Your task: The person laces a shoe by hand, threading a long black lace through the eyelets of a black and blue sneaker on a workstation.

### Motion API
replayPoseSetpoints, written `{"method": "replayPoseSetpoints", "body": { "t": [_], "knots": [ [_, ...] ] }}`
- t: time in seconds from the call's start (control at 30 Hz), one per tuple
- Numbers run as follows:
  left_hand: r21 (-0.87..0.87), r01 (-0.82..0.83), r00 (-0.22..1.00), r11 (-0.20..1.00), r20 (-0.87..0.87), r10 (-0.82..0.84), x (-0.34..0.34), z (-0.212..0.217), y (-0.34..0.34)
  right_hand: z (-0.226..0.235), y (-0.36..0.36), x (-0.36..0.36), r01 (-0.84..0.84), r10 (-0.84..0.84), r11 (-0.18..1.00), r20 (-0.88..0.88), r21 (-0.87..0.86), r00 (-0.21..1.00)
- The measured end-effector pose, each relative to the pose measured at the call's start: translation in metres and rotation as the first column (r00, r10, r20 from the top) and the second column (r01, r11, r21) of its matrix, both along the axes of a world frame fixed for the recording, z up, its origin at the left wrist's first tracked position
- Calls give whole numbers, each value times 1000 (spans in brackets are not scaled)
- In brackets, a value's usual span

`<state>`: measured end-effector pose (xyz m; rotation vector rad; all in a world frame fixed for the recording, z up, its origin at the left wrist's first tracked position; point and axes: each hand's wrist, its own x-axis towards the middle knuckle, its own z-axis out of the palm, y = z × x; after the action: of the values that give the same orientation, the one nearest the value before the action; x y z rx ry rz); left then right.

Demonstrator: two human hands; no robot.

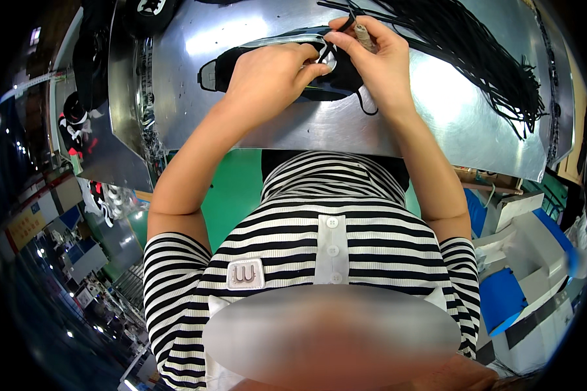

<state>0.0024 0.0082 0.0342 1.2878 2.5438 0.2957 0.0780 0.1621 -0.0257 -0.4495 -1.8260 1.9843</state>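
A black shoe (225, 65) lies on its side or sole on the metal table, with a pale lining showing at its opening. My left hand (270, 72) is closed over the shoe, thumb and fingers pinching at a black shoelace (324, 49) by the eyelets. To its right, my right hand (381, 65) pinches the lace between thumb and forefinger. Tucked in that same hand is a thin tool with a beige wrapped handle (364, 38); its tip is hard to make out. A loose lace end (365, 107) curls below the shoe's right end.
A large bundle of black laces (476, 62) spreads over the table (267, 133) at the right. Another dark shoe (149, 12) is at the far left. White and blue boxes (522, 260) stand to my right, beyond the table's near edge.
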Motion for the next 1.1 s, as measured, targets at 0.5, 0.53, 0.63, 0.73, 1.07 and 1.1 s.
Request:
{"method": "replayPoseSetpoints", "body": {
  "t": [0.5, 0.53, 0.63, 0.73, 1.07, 1.1],
  "knots": [
    [298, -26, 999, 954, 38, 15, -5, -34, 2, -7, -1, 55, -202, 153, 925, 170, 322, 973],
    [295, -19, 1000, 955, 28, 11, -5, -33, 3, -7, -2, 56, -208, 151, 910, 180, 359, 972],
    [280, -26, 999, 960, 31, 18, -5, -33, 4, -6, -2, 57, -223, 149, 872, 198, 435, 969],
    [280, -28, 1000, 960, 17, 24, -4, -35, 4, -5, -2, 56, -233, 141, 861, 228, 453, 963],
    [329, -49, 909, 943, 407, -94, -15, -38, -5, -7, -4, 53, -220, 75, 755, 252, 618, 965],
    [309, -81, 891, 948, 449, -70, -13, -36, -5, -6, -7, 53, -224, 49, 732, 278, 644, 959]
  ]
}}
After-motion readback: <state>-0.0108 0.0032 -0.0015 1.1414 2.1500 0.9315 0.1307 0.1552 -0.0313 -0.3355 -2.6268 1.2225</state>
